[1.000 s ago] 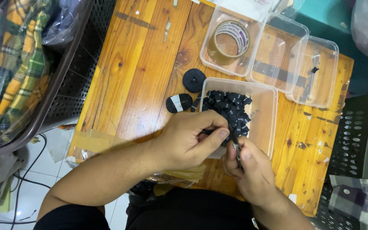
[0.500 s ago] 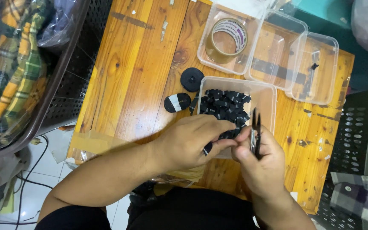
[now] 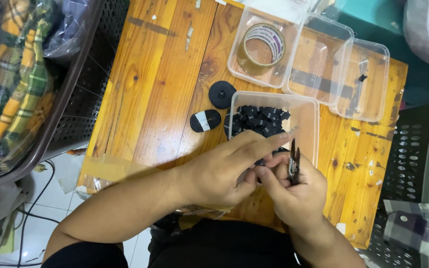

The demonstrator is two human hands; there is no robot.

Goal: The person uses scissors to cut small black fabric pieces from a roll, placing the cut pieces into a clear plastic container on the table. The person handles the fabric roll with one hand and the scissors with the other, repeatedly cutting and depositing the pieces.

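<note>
Pliers: small, dark metal, held upright in the right hand's grip, tips toward 12 o'clock. Small black pieces: many, heaped loose in a clear plastic tub lying just at 12 o'clock of the pliers.

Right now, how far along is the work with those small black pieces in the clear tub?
Done: nothing shows as a finished pile; I can't tell worked pieces from unworked ones. In hand: the right hand grips a small dark tool upright, while the left hand pinches something small and dark against it. Left: a heap of black pieces sits in the clear tub, so plenty seems to remain.
</note>
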